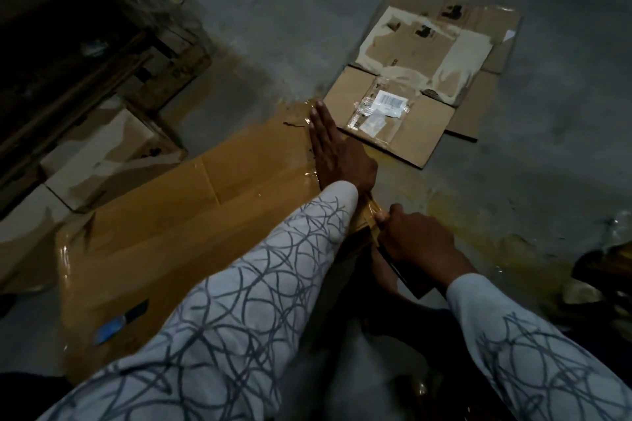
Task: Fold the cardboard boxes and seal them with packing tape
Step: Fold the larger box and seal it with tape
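A large brown cardboard box (164, 215) lies in front of me with shiny packing tape along its top. My left hand (337, 150) lies flat, fingers straight, pressing the tape down near the box's far right edge. My right hand (415, 243) grips the tape roll (402, 270) at the box's near right corner, thumb pinching the brown tape strip that runs onto the box. Most of the roll is hidden under the hand.
A flattened cardboard box (410, 106) with a white barcode label lies on the grey concrete floor (513, 164) just beyond my left hand. More cartons (102, 154) are stacked at the left. Dark clutter sits at the right edge.
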The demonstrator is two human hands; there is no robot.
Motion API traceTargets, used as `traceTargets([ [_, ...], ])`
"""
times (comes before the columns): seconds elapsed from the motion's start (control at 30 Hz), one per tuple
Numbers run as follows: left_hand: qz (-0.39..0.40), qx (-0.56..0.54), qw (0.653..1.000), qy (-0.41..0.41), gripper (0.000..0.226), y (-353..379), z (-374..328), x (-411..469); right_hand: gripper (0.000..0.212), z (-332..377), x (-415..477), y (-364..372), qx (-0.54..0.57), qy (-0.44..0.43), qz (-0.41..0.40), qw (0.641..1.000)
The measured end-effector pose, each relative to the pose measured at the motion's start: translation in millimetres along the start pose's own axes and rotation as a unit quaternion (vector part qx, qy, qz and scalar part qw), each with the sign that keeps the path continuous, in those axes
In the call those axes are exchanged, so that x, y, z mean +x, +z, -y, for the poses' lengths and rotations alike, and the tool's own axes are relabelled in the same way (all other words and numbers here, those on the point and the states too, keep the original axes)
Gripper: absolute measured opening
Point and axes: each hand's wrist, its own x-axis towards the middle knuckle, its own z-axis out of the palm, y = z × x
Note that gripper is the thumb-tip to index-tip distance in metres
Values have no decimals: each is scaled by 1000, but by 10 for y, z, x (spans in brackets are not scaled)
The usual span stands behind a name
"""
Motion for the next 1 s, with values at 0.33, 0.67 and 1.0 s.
traceTargets([
  [0.33, 80, -61, 994, 34, 28, -92, -65, -475, 46, -2, -47, -52, -22, 4, 30, 999],
  [0.67, 179, -109, 972, 110, 60, -165, 155, -917, 59, 4, -70, -86, 24, 19, 56, 998],
  [1.0, 207, -135, 954, 171, 54, -286, 373, -1521, 44, -13, -185, 24, 66, 62, 24, 996],
])
